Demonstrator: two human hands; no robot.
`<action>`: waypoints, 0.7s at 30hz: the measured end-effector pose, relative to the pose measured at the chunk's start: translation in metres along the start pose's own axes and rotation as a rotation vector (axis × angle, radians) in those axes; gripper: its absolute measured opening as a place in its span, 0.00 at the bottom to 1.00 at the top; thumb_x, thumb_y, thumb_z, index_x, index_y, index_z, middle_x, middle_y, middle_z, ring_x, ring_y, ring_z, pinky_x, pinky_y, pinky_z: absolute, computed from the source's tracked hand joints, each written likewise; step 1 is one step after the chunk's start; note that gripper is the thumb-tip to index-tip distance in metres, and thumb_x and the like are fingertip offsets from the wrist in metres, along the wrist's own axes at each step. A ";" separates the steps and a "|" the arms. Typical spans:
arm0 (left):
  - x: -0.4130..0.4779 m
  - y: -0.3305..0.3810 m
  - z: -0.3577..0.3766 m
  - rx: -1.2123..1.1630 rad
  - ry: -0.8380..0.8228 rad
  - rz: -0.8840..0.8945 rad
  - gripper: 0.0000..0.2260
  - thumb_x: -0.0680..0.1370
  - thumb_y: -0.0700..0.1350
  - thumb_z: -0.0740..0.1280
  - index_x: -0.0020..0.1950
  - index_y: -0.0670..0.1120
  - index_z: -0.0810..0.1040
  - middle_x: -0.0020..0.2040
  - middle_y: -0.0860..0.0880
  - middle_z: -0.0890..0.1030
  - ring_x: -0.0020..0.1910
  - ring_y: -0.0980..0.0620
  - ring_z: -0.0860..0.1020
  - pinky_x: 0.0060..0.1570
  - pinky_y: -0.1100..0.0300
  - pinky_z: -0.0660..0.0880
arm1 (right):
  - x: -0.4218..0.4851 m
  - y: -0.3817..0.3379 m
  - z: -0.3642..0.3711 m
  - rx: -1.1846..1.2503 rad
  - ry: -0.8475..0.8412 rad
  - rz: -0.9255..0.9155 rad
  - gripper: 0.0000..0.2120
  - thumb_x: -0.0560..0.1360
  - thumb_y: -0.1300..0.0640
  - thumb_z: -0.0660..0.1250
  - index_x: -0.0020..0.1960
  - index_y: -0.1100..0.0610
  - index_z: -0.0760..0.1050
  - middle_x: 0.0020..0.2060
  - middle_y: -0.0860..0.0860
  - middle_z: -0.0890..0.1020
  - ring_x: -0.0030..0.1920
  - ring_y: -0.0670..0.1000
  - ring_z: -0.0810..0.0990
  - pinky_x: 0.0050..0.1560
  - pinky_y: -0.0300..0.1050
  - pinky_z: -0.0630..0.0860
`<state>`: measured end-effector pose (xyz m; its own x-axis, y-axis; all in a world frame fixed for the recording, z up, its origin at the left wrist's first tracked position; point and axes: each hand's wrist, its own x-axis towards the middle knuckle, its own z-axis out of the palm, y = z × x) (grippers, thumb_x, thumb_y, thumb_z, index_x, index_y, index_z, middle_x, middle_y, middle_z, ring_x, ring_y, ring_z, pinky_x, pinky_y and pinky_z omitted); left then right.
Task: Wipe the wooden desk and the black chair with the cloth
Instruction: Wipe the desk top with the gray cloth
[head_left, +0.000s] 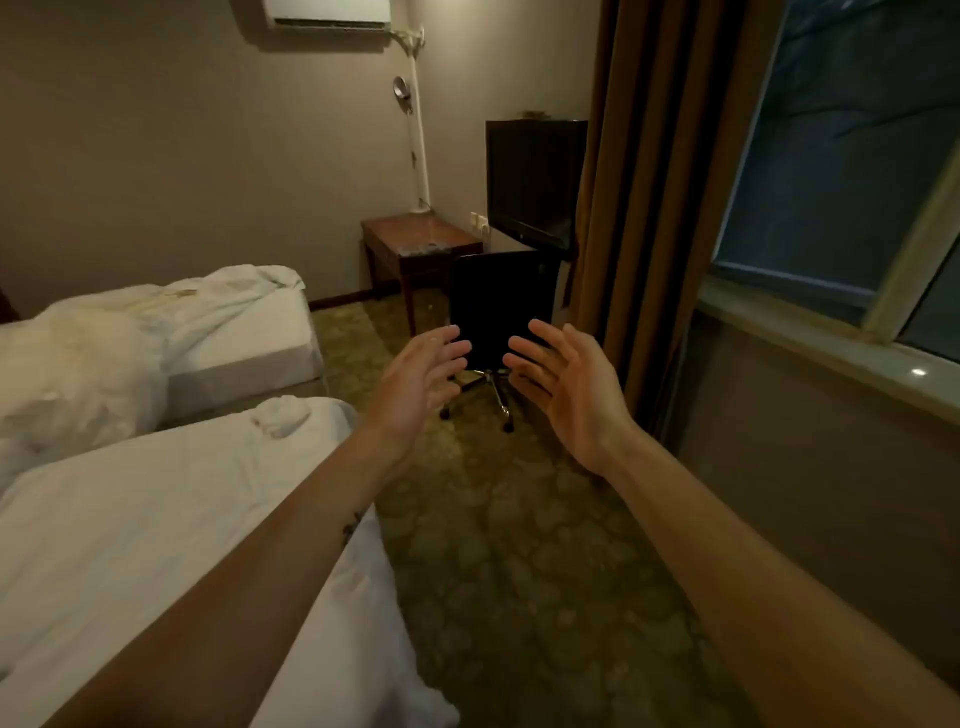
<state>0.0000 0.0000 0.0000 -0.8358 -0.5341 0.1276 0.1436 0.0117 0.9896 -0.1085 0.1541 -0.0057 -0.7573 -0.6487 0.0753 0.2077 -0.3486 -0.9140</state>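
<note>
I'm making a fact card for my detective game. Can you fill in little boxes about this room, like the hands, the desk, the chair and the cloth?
place: bedroom with patterned carpet
left grip: bare hand, fingers spread, holds nothing
right grip: bare hand, fingers spread, holds nothing
wooden desk: by the far wall, untouched
black chair: at the desk's right end, wheeled base, untouched
cloth: in neither hand
television: screen dark, behind the chair
beds: near bed and far bed, on the left

Dim beige walls (156, 156), two white beds (156, 545), patterned carpet (519, 571), brown curtain (639, 208), dark window (831, 156), possibly a television (535, 182).
</note>
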 end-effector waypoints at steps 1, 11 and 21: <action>0.007 -0.001 0.002 0.000 -0.002 -0.002 0.17 0.86 0.53 0.55 0.70 0.48 0.74 0.64 0.50 0.81 0.64 0.54 0.78 0.69 0.48 0.72 | 0.007 -0.001 -0.001 0.012 -0.002 0.008 0.20 0.85 0.47 0.52 0.72 0.53 0.71 0.63 0.53 0.81 0.61 0.51 0.82 0.67 0.52 0.74; 0.157 -0.047 -0.022 -0.069 0.021 -0.021 0.17 0.85 0.53 0.55 0.69 0.48 0.75 0.63 0.50 0.81 0.63 0.53 0.79 0.67 0.47 0.73 | 0.158 0.029 -0.010 -0.023 -0.002 0.064 0.21 0.85 0.46 0.51 0.72 0.54 0.71 0.63 0.53 0.81 0.61 0.51 0.82 0.66 0.50 0.75; 0.347 -0.059 -0.086 -0.104 0.073 -0.046 0.17 0.85 0.53 0.55 0.69 0.47 0.74 0.64 0.48 0.80 0.63 0.50 0.79 0.65 0.50 0.75 | 0.368 0.053 0.028 -0.027 -0.006 0.112 0.22 0.85 0.47 0.51 0.73 0.56 0.69 0.64 0.55 0.80 0.63 0.54 0.80 0.68 0.53 0.73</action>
<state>-0.2524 -0.2585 -0.0199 -0.8026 -0.5920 0.0729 0.1630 -0.1002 0.9815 -0.3590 -0.1221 -0.0153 -0.7266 -0.6866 -0.0255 0.2742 -0.2558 -0.9270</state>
